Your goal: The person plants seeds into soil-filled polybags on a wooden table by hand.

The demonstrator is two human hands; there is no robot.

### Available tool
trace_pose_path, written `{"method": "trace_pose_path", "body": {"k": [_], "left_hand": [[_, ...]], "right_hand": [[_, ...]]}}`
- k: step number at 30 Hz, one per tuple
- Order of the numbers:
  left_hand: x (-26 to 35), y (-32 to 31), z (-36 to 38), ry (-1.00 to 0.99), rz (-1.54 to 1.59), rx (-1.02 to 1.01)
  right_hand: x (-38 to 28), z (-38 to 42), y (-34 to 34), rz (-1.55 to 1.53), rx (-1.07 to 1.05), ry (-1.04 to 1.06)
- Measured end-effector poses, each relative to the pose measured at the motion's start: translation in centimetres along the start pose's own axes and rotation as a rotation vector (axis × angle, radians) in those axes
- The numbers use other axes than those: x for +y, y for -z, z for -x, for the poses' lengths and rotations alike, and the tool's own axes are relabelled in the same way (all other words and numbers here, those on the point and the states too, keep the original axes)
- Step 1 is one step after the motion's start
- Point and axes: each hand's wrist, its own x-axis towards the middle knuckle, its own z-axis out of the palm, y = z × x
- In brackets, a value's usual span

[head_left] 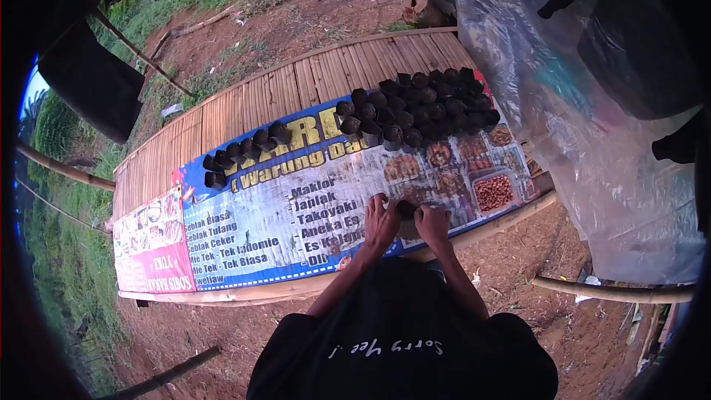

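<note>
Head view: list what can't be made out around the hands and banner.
Head view, black pot between left hand and right hand: contents too dark and small.
Head view, whether those fingers grip it: hidden by the backs of the hands.
Head view, ends of the banner's yellow title: covered by other pots.

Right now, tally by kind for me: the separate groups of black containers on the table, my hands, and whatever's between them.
Container groups: 2 (smaller group, larger group)
Hands: 2 (left hand, right hand)
Black container between them: 1
Total: 5
Overlap hides the larger group's exact container count.
</note>
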Motion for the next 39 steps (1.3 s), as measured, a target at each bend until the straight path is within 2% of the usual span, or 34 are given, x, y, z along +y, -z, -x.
{"method": "trace_pose_path", "body": {"k": [4,11,14,16,18,20,22,25,29,32,34,39], "left_hand": [[0.2,-0.3,0.6,-0.01,-0.082,-0.03],[1.0,-0.5,0.8,-0.028,-0.082,-0.005],[0.5,-0.7,1.0,-0.037,-0.066,0.026],[0.4,-0.5,0.5,-0.031,-0.069,0.029],[0.3,-0.2,-0.4,-0.036,-0.074,0.043],[0.2,0.0,-1.1,0.002,-0.034,-0.067],[-0.5,-0.6,-1.5,-0.025,-0.045,-0.099],[-1.2,-0.9,-2.1,-0.102,-0.048,-0.144],[-0.6,0.0,-2.3,-0.163,-0.056,-0.185],[-0.2,0.6,-1.5,-0.115,0.007,-0.169],[-0.6,-0.2,-0.4,-0.081,0.002,-0.175],[0.4,-0.2,0.5,-0.053,0.0,-0.124]], "right_hand": [[-0.1,0.2,-0.5,0.016,0.081,0.021],[0.2,0.9,0.2,-0.056,0.011,-0.004],[0.4,1.4,0.1,-0.067,0.014,-0.044],[-0.1,1.9,1.5,-0.114,-0.064,-0.157],[-0.3,2.6,1.1,-0.124,-0.033,-0.185],[-0.3,2.8,0.6,-0.133,0.006,-0.217],[0.0,2.9,-0.2,-0.207,-0.068,-0.149],[-0.1,2.9,-1.6,-0.17,0.039,-0.118],[-0.3,2.5,-0.2,-0.145,0.031,-0.113],[-0.5,2.3,0.8,-0.095,0.081,-0.065],[0.0,2.4,0.2,-0.094,0.006,-0.054],[0.1,2.6,1.1,-0.089,0.021,-0.013]]}}
